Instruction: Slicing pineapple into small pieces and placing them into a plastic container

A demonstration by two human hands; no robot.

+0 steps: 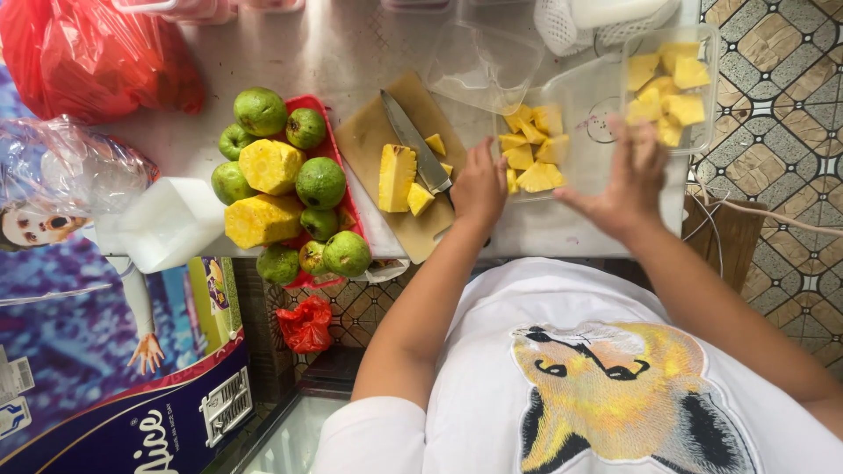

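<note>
Clear box (571,114) of pineapple chunks lies between both hands (479,189), open, empty.

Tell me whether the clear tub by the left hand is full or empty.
Partly filled. The clear tub holds yellow pineapple chunks on its left side only; the right part shows bare bottom.

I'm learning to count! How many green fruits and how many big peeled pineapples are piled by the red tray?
Green fruits: 9
Peeled pineapples: 2
Total: 11
</note>
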